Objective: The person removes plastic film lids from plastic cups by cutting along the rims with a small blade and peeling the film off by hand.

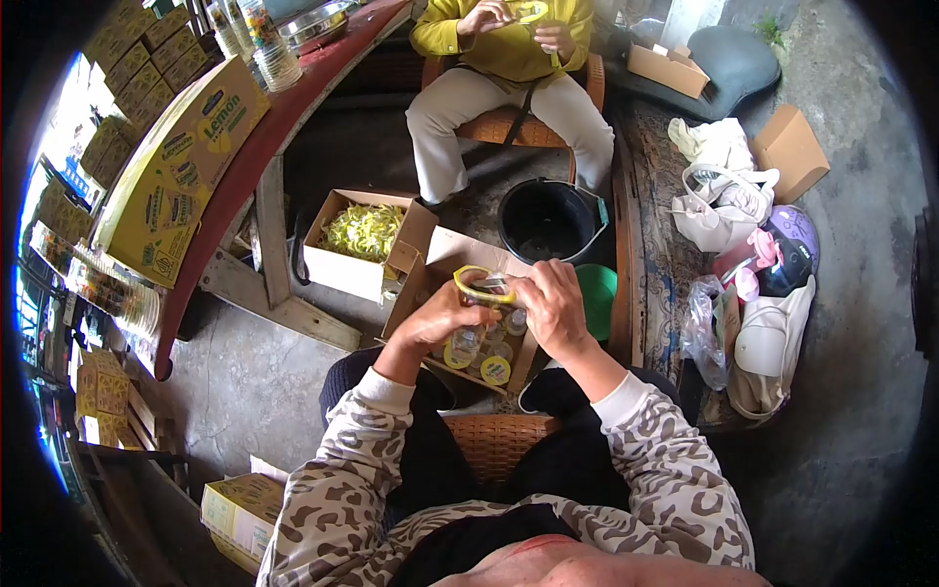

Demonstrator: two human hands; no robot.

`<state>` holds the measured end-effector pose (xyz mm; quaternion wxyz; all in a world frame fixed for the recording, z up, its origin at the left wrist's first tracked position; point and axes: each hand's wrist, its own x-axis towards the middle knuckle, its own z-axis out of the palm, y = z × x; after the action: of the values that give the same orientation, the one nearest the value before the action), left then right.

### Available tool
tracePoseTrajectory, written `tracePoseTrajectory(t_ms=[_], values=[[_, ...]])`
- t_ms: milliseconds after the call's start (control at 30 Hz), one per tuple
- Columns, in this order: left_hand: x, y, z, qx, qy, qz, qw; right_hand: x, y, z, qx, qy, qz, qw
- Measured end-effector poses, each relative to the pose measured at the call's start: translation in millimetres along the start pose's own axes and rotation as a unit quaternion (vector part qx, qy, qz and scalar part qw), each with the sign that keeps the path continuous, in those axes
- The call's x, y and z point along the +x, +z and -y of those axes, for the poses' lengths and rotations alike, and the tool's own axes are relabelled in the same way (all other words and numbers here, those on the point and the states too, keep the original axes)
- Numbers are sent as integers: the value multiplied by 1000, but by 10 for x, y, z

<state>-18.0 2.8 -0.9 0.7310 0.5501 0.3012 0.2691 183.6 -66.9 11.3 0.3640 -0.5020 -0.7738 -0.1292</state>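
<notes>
My left hand (pixel 437 319) is wrapped round a clear plastic cup (pixel 473 311) with a yellow rim band (pixel 478 272), held above an open cardboard box (pixel 443 245). At the right side of that rim, the fingers of my right hand (pixel 550 303) are pinched together; the band passes near the fingertips. Inside the box below lie several clear cups with round yellow lids (pixel 496 370). Both hands hide part of the cup and of the box.
Another box (pixel 344 275) holds yellow strips (pixel 361 231). Beside it are a black bucket (pixel 545 220) and a green lid or basin (pixel 596 299). A person in yellow (pixel 504 44) sits opposite, holding a yellow ring. Bags (pixel 722 201) lie on the right bench; a red-edged table (pixel 235 161) stands left.
</notes>
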Motion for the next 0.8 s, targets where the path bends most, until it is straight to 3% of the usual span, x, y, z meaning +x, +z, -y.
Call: tracePoseTrajectory(t_ms=[200,333,400,467,600,667,800], values=[[17,13,-80,129,2,0,992,15,64,-66,71,66,3,995],[19,12,-72,61,49,-24,997,34,10,-112,59,66,-5,996],[9,-18,-90,80,42,-17,996,42,-18,-107,36,52,-5,998],[-22,-3,-130,39,-28,54,997,38,-8,-85,12,15,-13,1000],[-5,-16,-132,55,-25,47,997,15,70,-129,43,49,-4,998],[23,-29,-121,144,43,-4,989,11,87,-157,101,119,-23,987],[65,-93,-82,239,92,-36,966,62,-38,-160,82,106,-44,990]])
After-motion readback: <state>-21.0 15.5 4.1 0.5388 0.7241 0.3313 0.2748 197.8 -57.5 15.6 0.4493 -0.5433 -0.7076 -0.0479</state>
